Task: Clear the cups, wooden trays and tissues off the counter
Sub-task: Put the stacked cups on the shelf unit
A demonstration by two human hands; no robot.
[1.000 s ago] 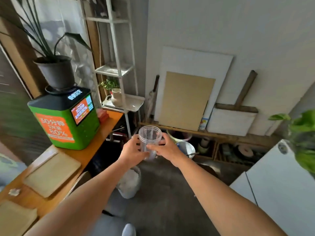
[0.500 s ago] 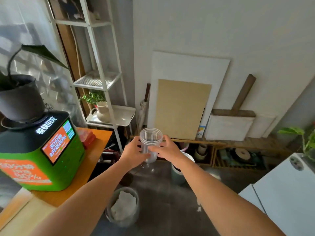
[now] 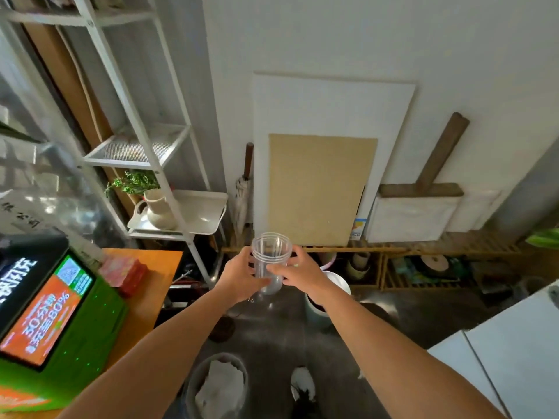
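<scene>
cups (image 3: 271, 252): clear, nested, upright, in mid-air beyond the counter's (image 3: 151, 285) right edge
left hand (image 3: 240, 276): fingers curled round cups
right hand (image 3: 304, 275): fingers curled round cups

- Clear plastic cups (image 3: 271, 257), nested in one another: several ringed rims show stacked at the top. They are see-through and upright, with the mouth tipped slightly toward the camera.
- The stack sits just at 6 o'clock from the frame's centre, in the air above the floor. The left hand (image 3: 242, 277) grips it from 9 o'clock and the right hand (image 3: 303, 275) from 3 o'clock, both round the lower body.
- Counter (image 3: 152, 287): orange-brown wooden top at 8 o'clock, its far corner well apart from the cups.
- Crumpled white tissue-like paper (image 3: 222, 385) at 6 o'clock by the bottom edge, inside a round bin (image 3: 190, 385).
</scene>
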